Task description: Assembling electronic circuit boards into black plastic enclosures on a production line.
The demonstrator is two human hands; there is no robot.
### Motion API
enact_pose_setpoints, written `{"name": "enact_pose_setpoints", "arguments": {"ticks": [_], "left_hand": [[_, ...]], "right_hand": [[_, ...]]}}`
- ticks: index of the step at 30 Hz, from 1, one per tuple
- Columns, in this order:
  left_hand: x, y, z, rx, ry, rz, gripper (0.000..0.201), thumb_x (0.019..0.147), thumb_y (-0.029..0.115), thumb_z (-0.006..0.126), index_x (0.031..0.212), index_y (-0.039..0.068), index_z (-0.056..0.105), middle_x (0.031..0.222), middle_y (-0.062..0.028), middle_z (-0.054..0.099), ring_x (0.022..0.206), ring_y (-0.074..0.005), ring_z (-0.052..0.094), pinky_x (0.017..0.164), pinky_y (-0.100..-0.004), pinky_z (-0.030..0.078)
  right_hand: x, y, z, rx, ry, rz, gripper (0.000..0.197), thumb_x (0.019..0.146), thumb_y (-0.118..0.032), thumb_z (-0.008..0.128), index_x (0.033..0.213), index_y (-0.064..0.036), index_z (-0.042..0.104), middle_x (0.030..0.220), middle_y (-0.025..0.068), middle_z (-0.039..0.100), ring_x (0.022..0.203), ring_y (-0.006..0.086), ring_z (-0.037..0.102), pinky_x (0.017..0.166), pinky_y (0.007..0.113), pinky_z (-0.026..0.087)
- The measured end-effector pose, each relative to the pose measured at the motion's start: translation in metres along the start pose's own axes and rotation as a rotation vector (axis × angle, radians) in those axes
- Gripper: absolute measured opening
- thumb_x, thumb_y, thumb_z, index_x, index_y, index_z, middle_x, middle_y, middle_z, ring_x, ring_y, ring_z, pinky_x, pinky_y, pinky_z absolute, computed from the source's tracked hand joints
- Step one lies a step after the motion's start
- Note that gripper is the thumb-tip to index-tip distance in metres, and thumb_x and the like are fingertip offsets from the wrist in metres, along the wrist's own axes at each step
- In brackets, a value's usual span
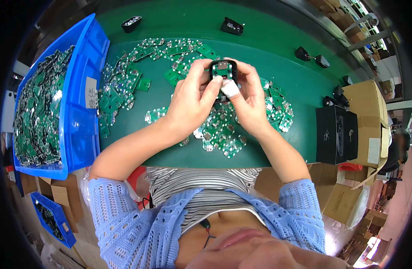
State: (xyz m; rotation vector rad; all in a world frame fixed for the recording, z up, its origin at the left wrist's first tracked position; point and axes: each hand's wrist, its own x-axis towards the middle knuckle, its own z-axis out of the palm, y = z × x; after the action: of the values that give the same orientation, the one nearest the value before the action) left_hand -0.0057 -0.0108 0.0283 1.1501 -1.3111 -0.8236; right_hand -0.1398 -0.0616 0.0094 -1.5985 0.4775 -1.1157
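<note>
Between both hands, above the green table, I hold a black plastic casing (pixel 235 68) with a green circuit board (pixel 221 71) inside it. My left hand (pixel 193 96) wraps the casing's left side, its thumb pressing on the board. Around the right side curl the fingers of my right hand (pixel 251 101); its thumb, wrapped in white at the tip, also presses on the board. Loose circuit boards (pixel 221 132) lie beneath and around my hands. The casing's underside and several fingertips are hidden.
A blue bin (pixel 82 130) heaped with circuit boards stands at the left. Small black casings (pixel 233 26) sit along the table's far side. At the right are a black box (pixel 327 134) and a cardboard carton (pixel 370 112). A smaller blue bin (pixel 64 224) is below left.
</note>
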Motion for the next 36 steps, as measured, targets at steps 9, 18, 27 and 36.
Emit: {"name": "enact_pose_setpoints", "arguments": {"ticks": [9, 18, 27, 36], "left_hand": [[0.160, -0.081, -0.038, 0.285, 0.089, -0.200, 0.040, 0.085, 0.019, 0.056, 0.109, -0.010, 0.043, 0.083, -0.0115, 0.058, 0.066, -0.0161, 0.060, 0.055, -0.0268, 0.053], [0.242, -0.116, -0.068, 0.897, -0.151, -0.457, 0.047, 0.085, 0.042, 0.052, 0.090, -0.005, 0.060, 0.080, -0.0185, 0.063, 0.061, -0.0279, 0.065, 0.065, -0.0336, 0.052], [0.183, -0.083, -0.012, 0.154, -0.243, -0.153, 0.049, 0.086, 0.040, 0.054, 0.105, -0.005, 0.055, 0.086, -0.0133, 0.060, 0.065, -0.0182, 0.062, 0.062, -0.0259, 0.050], [0.088, -0.021, -0.012, -0.157, -0.289, -0.521, 0.022, 0.086, 0.019, 0.053, 0.101, 0.002, 0.052, 0.081, -0.0042, 0.058, 0.066, -0.0106, 0.059, 0.057, -0.0202, 0.047]], "right_hand": [[0.117, 0.070, -0.085, -0.800, 0.329, 0.015, 0.050, 0.077, -0.015, 0.065, 0.124, -0.0125, 0.046, 0.106, 0.0091, 0.046, 0.076, 0.0143, 0.052, 0.068, 0.027, 0.046], [0.158, 0.134, -0.118, -0.850, 0.218, 0.029, 0.019, 0.079, -0.027, 0.061, 0.086, -0.0119, 0.069, 0.099, 0.0026, 0.060, 0.078, 0.0156, 0.058, 0.069, 0.029, 0.046], [0.134, 0.091, -0.105, -0.423, 0.024, -0.201, 0.034, 0.090, -0.012, 0.052, 0.122, -0.0100, 0.044, 0.107, 0.0081, 0.057, 0.090, 0.0128, 0.056, 0.075, 0.025, 0.048], [0.035, -0.005, -0.105, -1.366, -0.179, 0.143, 0.028, 0.074, -0.016, 0.062, 0.101, -0.0108, 0.061, 0.101, 0.0058, 0.055, 0.099, 0.0240, 0.052, 0.080, 0.037, 0.047]]}}
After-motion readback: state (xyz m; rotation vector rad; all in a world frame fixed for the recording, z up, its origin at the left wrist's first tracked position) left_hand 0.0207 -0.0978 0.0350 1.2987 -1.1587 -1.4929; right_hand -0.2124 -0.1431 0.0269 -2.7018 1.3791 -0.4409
